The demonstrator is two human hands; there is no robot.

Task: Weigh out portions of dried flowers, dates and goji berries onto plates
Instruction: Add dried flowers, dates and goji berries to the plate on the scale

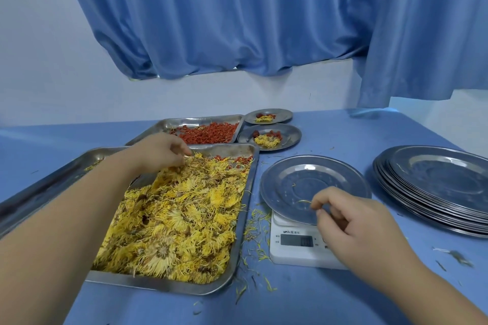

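A steel tray [239,232] in front of me is heaped with dried yellow flowers [182,221]. My left hand [161,152] reaches into the far end of the heap, fingers curled among the flowers. A bare steel plate [314,187] sits on a white kitchen scale [295,243]. My right hand [353,219] hovers over the plate's near edge, its fingertips pinching a thin yellow petal strand. Behind, a second tray [184,123] holds red goji berries [208,133]. Two filled plates [269,137] [268,116] carry flowers, berries and dates.
A stack of bare steel plates [435,187] stands at the right. Loose petals litter the blue tablecloth [343,298] between the tray and the scale. A blue curtain [237,21] hangs behind the table.
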